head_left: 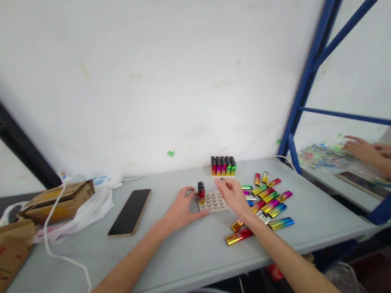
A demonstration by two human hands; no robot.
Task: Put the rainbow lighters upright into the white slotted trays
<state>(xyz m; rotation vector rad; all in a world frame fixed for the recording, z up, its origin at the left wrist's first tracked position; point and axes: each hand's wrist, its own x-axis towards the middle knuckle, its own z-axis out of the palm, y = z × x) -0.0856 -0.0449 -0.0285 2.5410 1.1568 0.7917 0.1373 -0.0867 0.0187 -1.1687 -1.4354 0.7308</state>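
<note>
At table centre, left hand lying flat, fingers spread, bracing slotted tray – steadying it, I'm judging. Right hand hovering over tray, fingertips pinching small lighter. One lighter standing in tray corner; loose pile lying right, within reach.

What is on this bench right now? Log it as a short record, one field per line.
left hand: rests on the table against the tray's left edge
right hand: over the tray, fingertips pinched; what they hold is too small to tell
tray: pale, with rows of holes, one lighter upright at its left end
loose lighters: lying right of the tray
filled block: behind
phone: left, face up
</note>
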